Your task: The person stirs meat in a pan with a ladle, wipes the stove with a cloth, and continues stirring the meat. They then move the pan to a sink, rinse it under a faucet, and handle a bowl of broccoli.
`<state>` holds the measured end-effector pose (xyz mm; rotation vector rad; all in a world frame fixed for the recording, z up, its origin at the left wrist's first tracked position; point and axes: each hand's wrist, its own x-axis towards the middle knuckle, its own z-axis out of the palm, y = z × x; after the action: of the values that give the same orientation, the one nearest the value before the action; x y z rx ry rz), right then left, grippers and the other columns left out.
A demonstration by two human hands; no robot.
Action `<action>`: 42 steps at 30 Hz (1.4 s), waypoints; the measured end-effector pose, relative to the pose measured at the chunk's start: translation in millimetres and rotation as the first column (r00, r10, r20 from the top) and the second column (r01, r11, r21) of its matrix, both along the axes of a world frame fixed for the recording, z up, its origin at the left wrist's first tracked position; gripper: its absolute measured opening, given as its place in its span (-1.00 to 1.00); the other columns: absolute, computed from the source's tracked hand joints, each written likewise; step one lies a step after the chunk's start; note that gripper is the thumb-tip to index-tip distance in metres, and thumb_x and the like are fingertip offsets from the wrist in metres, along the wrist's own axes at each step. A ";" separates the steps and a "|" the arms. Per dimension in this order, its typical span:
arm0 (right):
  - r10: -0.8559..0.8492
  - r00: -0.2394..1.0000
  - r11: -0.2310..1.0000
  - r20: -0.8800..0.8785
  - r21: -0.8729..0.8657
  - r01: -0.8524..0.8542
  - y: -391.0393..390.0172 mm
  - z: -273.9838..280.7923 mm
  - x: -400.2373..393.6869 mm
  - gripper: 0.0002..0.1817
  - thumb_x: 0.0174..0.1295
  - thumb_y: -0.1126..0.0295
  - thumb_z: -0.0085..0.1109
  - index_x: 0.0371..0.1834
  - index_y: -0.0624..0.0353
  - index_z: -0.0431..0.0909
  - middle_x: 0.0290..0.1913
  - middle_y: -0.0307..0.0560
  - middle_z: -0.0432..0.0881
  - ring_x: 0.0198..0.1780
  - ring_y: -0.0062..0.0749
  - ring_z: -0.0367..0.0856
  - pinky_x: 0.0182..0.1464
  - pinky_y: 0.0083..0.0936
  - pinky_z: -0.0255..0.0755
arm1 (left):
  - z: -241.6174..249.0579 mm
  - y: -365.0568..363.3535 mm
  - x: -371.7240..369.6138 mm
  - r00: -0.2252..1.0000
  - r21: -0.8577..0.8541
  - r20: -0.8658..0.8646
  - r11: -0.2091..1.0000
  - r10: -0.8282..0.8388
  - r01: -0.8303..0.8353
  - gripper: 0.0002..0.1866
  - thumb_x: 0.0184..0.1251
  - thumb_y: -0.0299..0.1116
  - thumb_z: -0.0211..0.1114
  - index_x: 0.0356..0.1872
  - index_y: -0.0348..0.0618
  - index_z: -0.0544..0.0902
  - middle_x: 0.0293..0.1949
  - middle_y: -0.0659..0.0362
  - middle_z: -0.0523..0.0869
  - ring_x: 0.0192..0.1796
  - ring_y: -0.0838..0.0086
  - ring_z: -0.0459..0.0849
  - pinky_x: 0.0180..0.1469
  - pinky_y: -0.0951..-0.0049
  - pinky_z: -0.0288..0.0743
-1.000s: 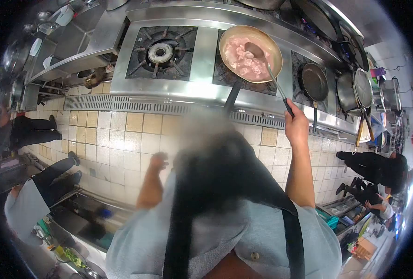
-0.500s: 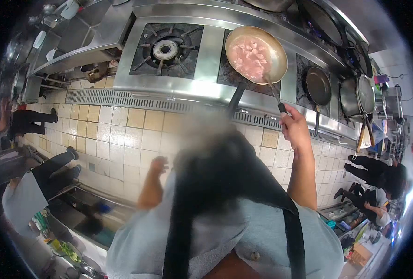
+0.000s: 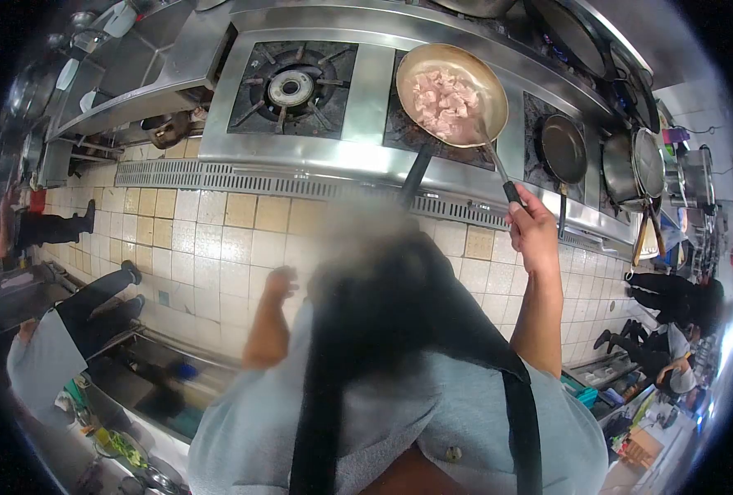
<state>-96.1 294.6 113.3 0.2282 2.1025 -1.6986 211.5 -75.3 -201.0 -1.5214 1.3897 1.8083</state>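
right hand (image 3: 533,233) grip closed on long black-handled metal spoon (image 3: 493,162), reaching pale meat in round steel pan (image 3: 451,93), upper centre | left hand (image 3: 279,282) empty, loosely open, mid-frame

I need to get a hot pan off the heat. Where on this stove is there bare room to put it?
The left burner is bare, and so is the steel strip between it and the frying pan of meat. To the right it is crowded: a dark pan, then lidded pots. The right hand holds the ladle there.
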 end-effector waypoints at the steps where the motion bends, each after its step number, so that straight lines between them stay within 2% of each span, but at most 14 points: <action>1: 0.029 0.997 0.993 -0.072 0.119 -0.020 2.1 0.3 -0.1 -0.57 0.22 0.50 0.00 0.18 0.27 0.36 -0.44 -0.18 0.52 -0.65 -0.67 0.32 -0.61 -0.76 0.20 | -1.9 0.9 2.6 1.000 0.003 0.011 1.000 -0.005 0.005 -0.53 0.23 -0.18 0.16 0.13 -0.15 0.43 -0.16 0.12 0.60 -0.33 0.38 0.57 -0.29 0.34 0.45; 7: 0.247 0.881 0.873 -0.403 0.488 -0.021 -2.8 -5.2 4.9 -0.55 0.15 0.54 0.03 0.17 0.23 0.39 -0.07 0.12 0.58 -0.13 -0.27 0.58 -0.03 -0.48 0.38 | -14.9 3.1 13.6 0.998 0.019 0.055 1.000 -0.012 0.011 -0.64 0.28 -0.19 0.06 0.05 -0.08 0.47 -0.17 0.13 0.61 -0.35 0.33 0.60 -0.33 0.30 0.44; 11: 0.368 0.788 0.856 -0.494 0.511 -0.080 -15.5 -20.8 7.1 -0.52 0.11 0.56 0.04 0.17 0.10 0.41 -0.04 0.20 0.54 -0.09 -0.12 0.56 0.00 -0.37 0.38 | -24.0 0.3 15.1 0.998 0.006 0.047 0.999 -0.046 0.046 -0.71 0.34 -0.21 -0.03 -0.01 -0.04 0.48 -0.18 0.14 0.63 -0.36 0.30 0.63 -0.41 0.29 0.41; 13: 0.450 0.811 0.708 -0.374 0.703 -0.069 -23.9 -24.4 5.7 -0.50 0.10 0.61 0.03 0.18 0.08 0.41 -0.12 0.12 0.58 -0.05 -0.12 0.54 0.04 -0.41 0.34 | -12.2 1.7 9.0 0.999 0.013 0.041 1.000 -0.019 0.018 -0.64 0.28 -0.20 0.05 0.06 -0.08 0.46 -0.18 0.14 0.62 -0.36 0.36 0.60 -0.36 0.31 0.42; 18: 0.386 0.803 0.705 -0.454 0.707 0.061 -9.7 -44.7 -14.4 -0.53 0.07 0.53 0.05 0.13 0.01 0.46 -0.12 0.17 0.56 -0.06 0.02 0.53 0.01 -0.28 0.38 | 4.9 3.6 1.3 1.000 0.002 0.009 1.000 0.023 -0.023 -0.57 0.23 -0.19 0.15 0.09 -0.14 0.45 -0.22 0.14 0.62 -0.36 0.42 0.59 -0.33 0.35 0.42; 20: 0.285 0.831 0.782 -0.477 0.618 0.087 -3.6 -33.3 -17.3 -0.56 0.08 0.52 0.06 0.10 0.04 0.49 -0.09 0.20 0.57 -0.03 0.01 0.53 0.02 -0.30 0.38 | -3.3 2.7 9.7 0.999 -0.052 -0.039 0.999 0.007 -0.009 -0.73 0.33 -0.24 -0.02 -0.06 -0.08 0.52 -0.21 0.13 0.65 -0.39 0.31 0.66 -0.48 0.35 0.45; 24: 0.218 0.832 0.813 -0.510 0.566 0.134 8.9 -17.9 -19.9 -0.58 0.07 0.50 0.07 0.07 0.06 0.51 -0.10 0.21 0.58 -0.04 0.01 0.55 0.02 -0.31 0.39 | -18.0 5.4 30.4 1.000 -0.074 -0.024 0.997 -0.012 0.010 -0.74 0.32 -0.23 0.01 -0.10 -0.10 0.53 -0.22 0.13 0.65 -0.40 0.37 0.67 -0.52 0.39 0.46; 26: 0.232 0.806 0.792 -0.545 0.587 0.169 15.8 -26.3 -26.1 -0.58 0.08 0.49 0.07 0.07 0.07 0.50 -0.11 0.21 0.59 -0.05 0.01 0.56 0.01 -0.32 0.40 | -56.9 1.8 52.9 0.937 -0.239 -0.093 0.921 -0.337 0.308 -0.75 0.31 -0.23 0.04 -0.13 -0.12 0.54 -0.24 0.14 0.65 -0.42 0.41 0.66 -0.54 0.40 0.47; 31: 0.280 0.831 0.770 -0.481 0.629 0.105 15.5 -52.3 -48.9 -0.54 0.09 0.50 0.08 0.13 0.09 0.44 -0.12 0.21 0.59 -0.06 -0.01 0.58 0.00 -0.32 0.40 | -52.4 20.2 60.0 0.939 -0.255 -0.190 0.938 -0.288 0.236 -0.74 0.29 -0.24 0.06 -0.09 -0.12 0.52 -0.24 0.14 0.65 -0.43 0.40 0.65 -0.56 0.42 0.44; 35: 0.247 0.898 0.907 -0.363 0.414 -0.082 5.5 -78.7 -67.8 -0.52 0.09 0.53 0.11 0.15 0.17 0.41 -0.21 0.08 0.63 -0.30 -0.24 0.61 -0.19 -0.44 0.44 | -10.8 40.0 32.4 0.979 -0.203 -0.141 0.972 -0.146 0.116 -0.74 0.28 -0.27 0.07 -0.07 -0.11 0.51 -0.25 0.14 0.65 -0.44 0.38 0.64 -0.56 0.44 0.42; 37: 0.074 0.991 0.994 -0.111 0.086 -0.064 -1.0 -62.8 -64.5 -0.49 0.12 0.50 0.10 0.22 0.16 0.36 -0.49 -0.28 0.47 -0.61 -0.68 0.29 -0.61 -0.68 0.16 | 5.0 47.6 15.8 0.998 -0.155 -0.040 0.987 -0.056 0.049 -0.75 0.27 -0.29 0.07 -0.07 -0.11 0.51 -0.26 0.14 0.65 -0.44 0.37 0.64 -0.56 0.43 0.42; 40: 0.045 0.992 0.990 0.115 -0.136 -0.029 15.5 -37.1 -60.5 -0.49 0.13 0.53 0.06 0.23 0.15 0.35 -0.51 -0.28 0.43 -0.64 -0.70 0.22 -0.63 -0.69 0.11 | -5.3 57.3 5.1 0.991 -0.042 0.006 0.990 0.135 -0.134 -0.78 0.24 -0.31 0.09 -0.12 -0.09 0.55 -0.28 0.17 0.64 -0.44 0.37 0.62 -0.47 0.39 0.46; 41: 0.058 0.991 0.989 0.118 -0.141 -0.041 24.1 -34.9 -60.8 -0.49 0.13 0.53 0.06 0.23 0.15 0.35 -0.51 -0.28 0.43 -0.64 -0.70 0.22 -0.63 -0.69 0.11 | -19.2 57.3 10.6 0.989 -0.048 0.008 0.988 0.147 -0.146 -0.78 0.24 -0.31 0.09 -0.12 -0.09 0.55 -0.28 0.17 0.64 -0.44 0.37 0.62 -0.47 0.39 0.46; 42: 0.097 0.992 0.990 0.082 -0.114 -0.087 34.4 -34.2 -61.6 -0.49 0.15 0.52 0.05 0.23 0.16 0.34 -0.52 -0.30 0.42 -0.65 -0.71 0.20 -0.65 -0.68 0.07 | -51.8 52.3 22.4 0.993 -0.150 -0.091 0.987 -0.074 0.060 -0.68 0.24 -0.25 0.12 -0.01 -0.13 0.49 -0.25 0.15 0.63 -0.41 0.40 0.59 -0.40 0.37 0.45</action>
<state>-157.7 329.0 79.1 0.1661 1.9201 -1.7132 233.9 -22.9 -252.8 -1.4551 1.6327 1.7944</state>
